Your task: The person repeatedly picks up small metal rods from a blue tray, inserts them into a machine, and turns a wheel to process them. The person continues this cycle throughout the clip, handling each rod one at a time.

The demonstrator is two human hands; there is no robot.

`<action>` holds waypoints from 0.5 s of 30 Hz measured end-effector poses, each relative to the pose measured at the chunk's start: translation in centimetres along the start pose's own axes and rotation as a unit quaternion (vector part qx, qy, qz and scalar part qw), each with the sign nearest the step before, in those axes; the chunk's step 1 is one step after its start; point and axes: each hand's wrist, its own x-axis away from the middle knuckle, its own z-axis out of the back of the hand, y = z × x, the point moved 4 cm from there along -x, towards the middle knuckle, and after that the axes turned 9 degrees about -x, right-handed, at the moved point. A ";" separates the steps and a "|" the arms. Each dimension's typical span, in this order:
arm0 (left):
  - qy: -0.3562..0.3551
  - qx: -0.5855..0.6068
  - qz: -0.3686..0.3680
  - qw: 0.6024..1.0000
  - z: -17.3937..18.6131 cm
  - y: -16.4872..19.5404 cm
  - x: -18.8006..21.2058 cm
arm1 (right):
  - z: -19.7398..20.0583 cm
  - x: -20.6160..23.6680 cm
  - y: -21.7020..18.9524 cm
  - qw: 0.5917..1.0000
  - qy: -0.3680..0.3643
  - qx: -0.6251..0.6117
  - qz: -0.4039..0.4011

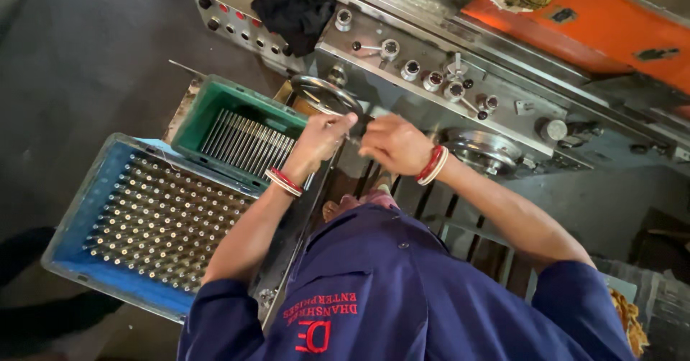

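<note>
Both hands meet w/ a thin metal rod [343,122] pinched btwn them: left hand [320,140] closed on it, right hand [394,144] curled at its end. Handwheel [327,94] just above left hand; green crate [215,106] of rods and blue crate [68,242] further left.

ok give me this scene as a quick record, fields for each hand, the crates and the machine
left hand: closed on a thin metal piece beside the handwheel; red and white bangles on the wrist
right hand: close to the left one, fingers curled; what it grips cannot be told
green crate: holds metal rods lying side by side
blue crate: filled with metal pieces standing on end in rows
machine: grey panel with knobs and levers, a second handwheel by the right wrist
black cloth: draped on the machine top
</note>
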 end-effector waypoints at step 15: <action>0.041 0.078 -0.118 0.989 -1.8 0.5 -2.6 | 3.8 1.1 -1.5 0.990 0.134 -0.004 -0.036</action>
